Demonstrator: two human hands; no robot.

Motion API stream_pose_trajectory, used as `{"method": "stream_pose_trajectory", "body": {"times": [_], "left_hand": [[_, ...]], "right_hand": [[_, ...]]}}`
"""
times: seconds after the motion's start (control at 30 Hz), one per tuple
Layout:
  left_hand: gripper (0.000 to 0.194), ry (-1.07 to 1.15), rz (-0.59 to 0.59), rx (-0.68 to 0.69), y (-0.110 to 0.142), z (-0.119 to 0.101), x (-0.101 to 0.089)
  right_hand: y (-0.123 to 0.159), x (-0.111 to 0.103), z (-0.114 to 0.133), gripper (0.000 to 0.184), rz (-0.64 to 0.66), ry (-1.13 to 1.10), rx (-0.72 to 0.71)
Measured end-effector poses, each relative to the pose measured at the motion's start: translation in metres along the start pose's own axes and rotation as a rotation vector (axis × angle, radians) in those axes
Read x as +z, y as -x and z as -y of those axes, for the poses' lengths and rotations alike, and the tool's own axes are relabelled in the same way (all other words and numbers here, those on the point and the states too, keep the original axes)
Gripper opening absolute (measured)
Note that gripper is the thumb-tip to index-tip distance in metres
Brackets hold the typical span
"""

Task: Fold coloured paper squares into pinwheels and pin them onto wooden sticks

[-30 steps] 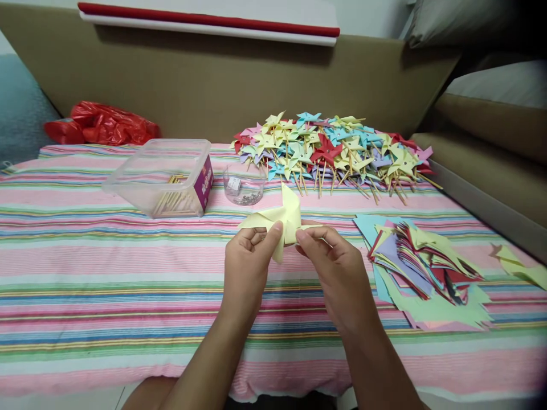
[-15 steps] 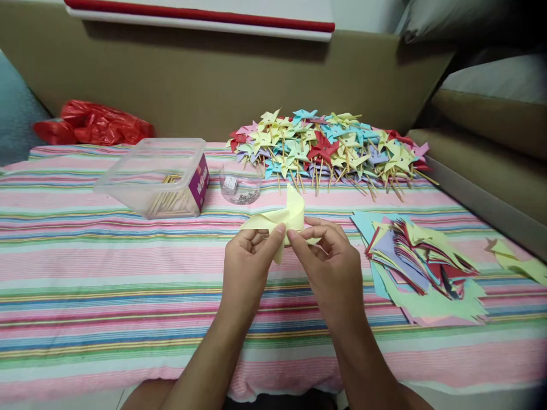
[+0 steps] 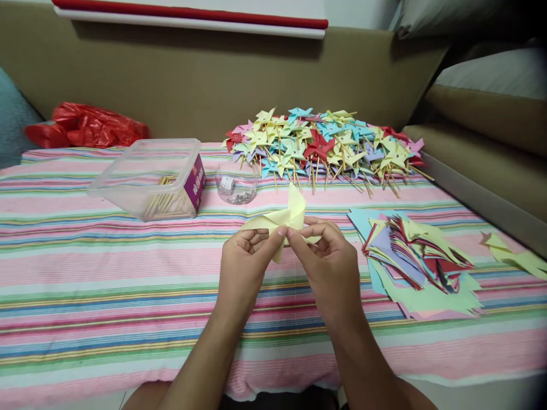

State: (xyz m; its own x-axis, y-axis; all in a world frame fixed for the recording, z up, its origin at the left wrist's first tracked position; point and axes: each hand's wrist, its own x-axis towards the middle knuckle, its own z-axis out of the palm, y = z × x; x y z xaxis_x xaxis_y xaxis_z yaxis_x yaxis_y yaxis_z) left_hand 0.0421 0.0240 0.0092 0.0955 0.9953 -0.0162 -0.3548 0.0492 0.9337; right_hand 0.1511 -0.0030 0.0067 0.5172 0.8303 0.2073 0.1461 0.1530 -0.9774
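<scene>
Between my two hands is a pale yellow paper pinwheel (image 3: 280,219), its blades folded in toward the middle and no stick visible on it. My left hand (image 3: 250,256) pinches it from the left, thumb pressed at the centre. From the right, my right hand (image 3: 328,256) grips the same pinwheel, its thumb tip touching the left thumb. The fingers behind the paper are partly hidden. Beyond my hands stands a round clear tub (image 3: 236,185) with small metal pins and a white label in it.
A clear plastic box (image 3: 123,176) of wooden sticks stands left. Finished pinwheels (image 3: 318,145) are heaped at the back. Right lie stacked coloured paper sheets (image 3: 410,256) and a yellow paper piece (image 3: 515,256). A red plastic bag (image 3: 94,125) sits far left on the striped cloth (image 3: 106,267).
The view has shifted slightly, so the surroundings sit a little further left. Both hands keep their pinch on the yellow pinwheel, with only slight thumb movement at its centre.
</scene>
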Motion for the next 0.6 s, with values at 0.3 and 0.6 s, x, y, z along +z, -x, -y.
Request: {"method": "stream_pose_trajectory", "body": {"times": [0.3, 0.6], "left_hand": [[0.023, 0.006, -0.004, -0.006, -0.0002, 0.0002, 0.0002], [0.026, 0.094, -0.057, -0.074, -0.0021, -0.0023, -0.0042]], "right_hand": [[-0.0012, -0.0007, 0.0008, 0.021, 0.019, 0.023, -0.002], [-0.0025, -0.0062, -0.0019, 0.012, 0.187, 0.077, -0.155]]}}
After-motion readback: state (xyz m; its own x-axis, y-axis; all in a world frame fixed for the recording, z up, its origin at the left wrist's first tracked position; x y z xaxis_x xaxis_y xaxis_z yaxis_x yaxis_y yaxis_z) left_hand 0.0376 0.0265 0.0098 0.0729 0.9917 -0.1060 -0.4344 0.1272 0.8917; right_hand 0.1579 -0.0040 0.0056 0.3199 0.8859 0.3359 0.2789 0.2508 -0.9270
